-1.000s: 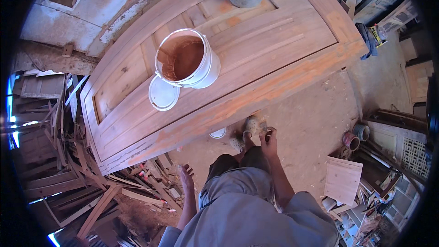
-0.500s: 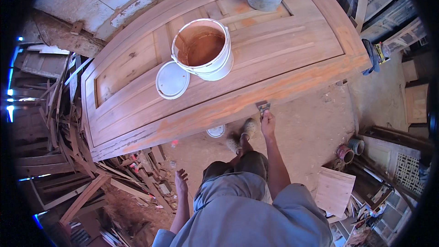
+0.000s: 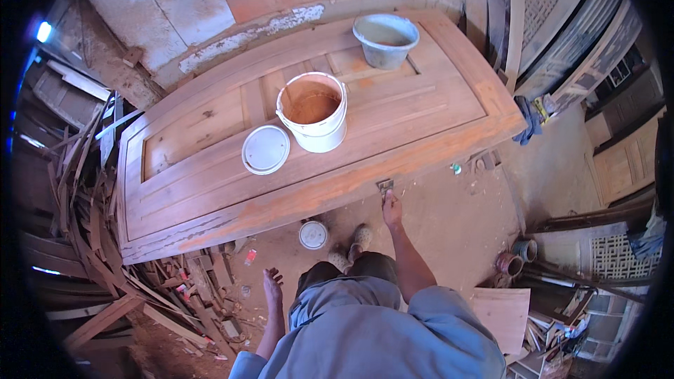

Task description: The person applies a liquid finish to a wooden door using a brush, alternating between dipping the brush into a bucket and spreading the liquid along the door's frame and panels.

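Observation:
A large panelled wooden door [image 3: 232, 200] lies flat in front of me, with orange-brown filler smeared along its near edge. My right hand [image 3: 392, 210] is closed around a small flat putty knife [image 3: 385, 186], its blade close to that edge; whether it touches the wood I cannot tell. Low on the left, my left hand [image 3: 273, 285] hangs beside my leg with its fingers apart and nothing in it. On the door stands a white bucket [image 3: 324, 136] with brown paste inside. Its round white lid [image 3: 266, 149] rests alongside, and a grey-blue basin [image 3: 385, 55] sits farther back.
Scrap wood [image 3: 203, 288] is heaped on the floor at the left. Below the door's near edge is a round white container [image 3: 313, 235]. Paint-stained cans [image 3: 508, 262] and a plywood sheet [image 3: 501, 316] are at the right. Dark blue cloth [image 3: 528, 121] hangs at the door's right corner.
The view has tilted upward, showing more of the wall behind the door. My right hand still grips the putty knife near the front edge; my left hand remains low and open.

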### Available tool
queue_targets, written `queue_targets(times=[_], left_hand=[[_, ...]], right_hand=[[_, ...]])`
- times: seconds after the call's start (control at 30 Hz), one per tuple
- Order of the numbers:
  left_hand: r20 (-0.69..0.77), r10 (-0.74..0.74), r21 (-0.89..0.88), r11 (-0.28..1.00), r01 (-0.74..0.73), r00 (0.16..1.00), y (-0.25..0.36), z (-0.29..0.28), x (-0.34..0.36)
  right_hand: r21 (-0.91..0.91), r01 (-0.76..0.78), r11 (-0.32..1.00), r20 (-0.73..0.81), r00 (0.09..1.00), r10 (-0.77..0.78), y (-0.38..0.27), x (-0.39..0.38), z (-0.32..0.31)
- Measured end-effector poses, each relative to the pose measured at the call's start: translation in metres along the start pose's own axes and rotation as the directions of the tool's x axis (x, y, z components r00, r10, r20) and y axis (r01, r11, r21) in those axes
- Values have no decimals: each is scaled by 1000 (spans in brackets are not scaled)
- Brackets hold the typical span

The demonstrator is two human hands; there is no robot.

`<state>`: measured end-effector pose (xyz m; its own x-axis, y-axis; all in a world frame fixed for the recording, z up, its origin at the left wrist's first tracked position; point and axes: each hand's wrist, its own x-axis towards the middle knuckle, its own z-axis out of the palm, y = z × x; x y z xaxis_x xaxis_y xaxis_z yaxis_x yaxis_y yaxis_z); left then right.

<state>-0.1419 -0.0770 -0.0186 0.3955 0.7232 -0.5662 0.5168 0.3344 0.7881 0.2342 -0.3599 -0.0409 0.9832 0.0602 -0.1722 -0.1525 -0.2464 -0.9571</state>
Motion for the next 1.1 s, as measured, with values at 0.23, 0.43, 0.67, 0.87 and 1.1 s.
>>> queue_targets(times=[0.23,0.43,0.67,0.87,1.1], left_hand=[[19,-23,-48,999,24,1000,-22,-2,-2],[-28,-163,-28,986,162,986,-59,-19,-22],[-102,-265,-82,963,257,959,-80,-14,-19],[-146,-298,-221,939,262,943,-51,31,7],[-143,-311,-240,932,272,939,-32,73,23]], right_hand=[[-132,-174,976,-4,985,175,115,-69,-36],[-42,36,998,-57,998,-38,59,-53,-123],[-749,228,622,262,964,-38,-99,45,-172],[-893,332,304,336,941,-42,-128,62,-130],[-737,627,253,650,760,12,-154,44,-63]])
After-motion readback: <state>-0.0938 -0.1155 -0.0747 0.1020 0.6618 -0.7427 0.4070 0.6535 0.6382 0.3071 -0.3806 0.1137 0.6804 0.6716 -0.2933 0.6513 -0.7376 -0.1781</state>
